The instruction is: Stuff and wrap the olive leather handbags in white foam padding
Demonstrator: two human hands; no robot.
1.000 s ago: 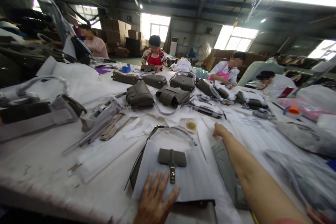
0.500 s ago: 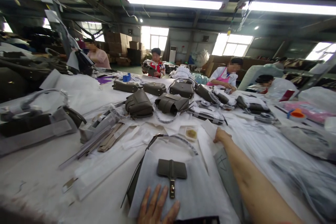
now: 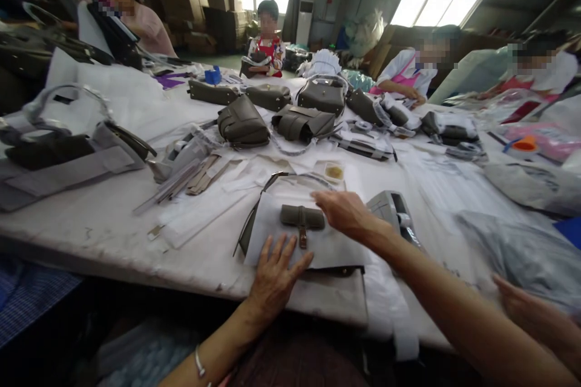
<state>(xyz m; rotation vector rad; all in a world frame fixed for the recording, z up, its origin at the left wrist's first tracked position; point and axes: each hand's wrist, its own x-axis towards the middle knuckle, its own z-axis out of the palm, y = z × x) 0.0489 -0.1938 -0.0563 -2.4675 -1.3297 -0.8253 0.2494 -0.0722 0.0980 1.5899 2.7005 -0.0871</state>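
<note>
Presently, the handbag [image 3: 290,219] is placed near the front edge of the table [image 3: 109,236], between the two hands. The left hand [image 3: 275,278] is laid flat on its lower front, fingers spread wide; the right hand [image 3: 338,213] is bunched narrow at the upper right of the bag, and whether anything is pinched there cannot be told.

If the left palm were pressed or dragged too hard, the wrapping sheet [image 3: 267,214] could be creased or pulled askew. With the table edge so near, the bag might be slid over it by a careless tug. The white strip [image 3: 394,305] hung over the edge could be caught by a sleeve or forearm and other items drawn along with it. The shallow dish [image 3: 334,172], just behind the carrying handle [image 3: 282,175], could be knocked if the bag were pushed back; its yellowish contents cannot be identified.

Dark olive-grey, apparently smooth leather is shown on the flap, a broad rounded bar from which a narrow tongue with a small metallic clasp [image 3: 302,238] is dropped. The wrapping is matt, pale and slightly translucent, probably thin foam. The handle is arched, partly sheathed in shiny film, and would probably be left flexible.
</note>
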